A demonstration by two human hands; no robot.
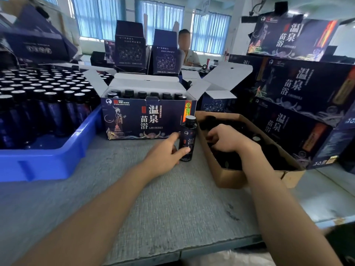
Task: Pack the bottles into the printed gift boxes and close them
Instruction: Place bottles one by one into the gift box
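A dark printed gift box [148, 120] stands open on the grey table, its white flaps up and a row of black bottle caps showing inside. Just right of its front stands one dark blue bottle [188, 138] upright on the table. My left hand [166, 153] holds this bottle low down, thumb and fingers around it. My right hand [228, 138] reaches into a brown cardboard tray [230, 177] of dark items, its fingers curled down among them; what it grips is hidden.
A blue plastic crate [48, 160] packed with several capped bottles sits at the left. Closed printed boxes [299, 104] are stacked at the right. More open boxes [130, 47] and a seated person [187, 50] are behind. Grey table surface [153, 198] lies in front.
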